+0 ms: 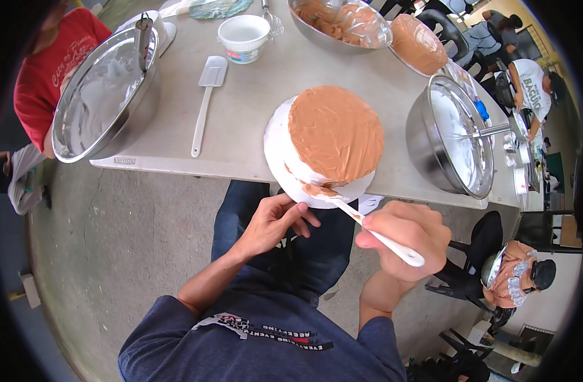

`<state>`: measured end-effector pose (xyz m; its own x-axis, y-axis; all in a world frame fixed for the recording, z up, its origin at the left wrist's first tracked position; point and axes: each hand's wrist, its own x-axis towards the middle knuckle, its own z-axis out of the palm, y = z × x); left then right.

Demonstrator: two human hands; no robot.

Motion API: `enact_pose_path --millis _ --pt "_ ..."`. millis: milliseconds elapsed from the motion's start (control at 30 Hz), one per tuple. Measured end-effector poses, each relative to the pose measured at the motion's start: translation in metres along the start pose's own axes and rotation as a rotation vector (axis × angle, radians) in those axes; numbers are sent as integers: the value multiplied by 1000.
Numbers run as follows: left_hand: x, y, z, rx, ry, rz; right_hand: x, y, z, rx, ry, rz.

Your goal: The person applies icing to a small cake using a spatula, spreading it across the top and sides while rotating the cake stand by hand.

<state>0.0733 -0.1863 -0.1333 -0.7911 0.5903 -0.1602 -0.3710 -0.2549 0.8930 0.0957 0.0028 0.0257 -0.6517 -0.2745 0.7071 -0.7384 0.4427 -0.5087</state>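
A round cake point(337, 133) stands on a white cake board point(276, 138) that juts over the table's front edge. Brown frosting covers its top, while the lower side facing me is mostly white with a brown smear. My right hand point(406, 238) grips the white handle of a spatula point(387, 243), whose head meets the frosting low on the cake's near side. At the board's front rim is my left hand point(282, 217), thumb and fingers apart, the thumb touching or very near the rim. The spatula's head is partly hidden in frosting.
A steel bowl of white frosting point(105, 95) stands left, another bowl with a whisk point(449, 138) right. Behind are a white spatula point(208, 95), a plastic tub point(243, 38), a bowl of brown frosting point(339, 24) and a second frosted cake point(418, 45). A person in red point(62, 71) is at left.
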Motion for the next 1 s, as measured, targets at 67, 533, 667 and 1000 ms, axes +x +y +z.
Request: enact_pose_path --millis 67,533,667,1000 --pt "-1 3 1 -1 4 -6 2 -2 3 -77 18 18" --pt "1 -4 7 -30 9 -13 11 1 2 -149 -27 4" --pt "0 -3 8 -36 10 -33 15 -5 -4 -189 14 5" --pt "2 -4 9 -31 4 -46 13 -8 -10 -167 96 61"
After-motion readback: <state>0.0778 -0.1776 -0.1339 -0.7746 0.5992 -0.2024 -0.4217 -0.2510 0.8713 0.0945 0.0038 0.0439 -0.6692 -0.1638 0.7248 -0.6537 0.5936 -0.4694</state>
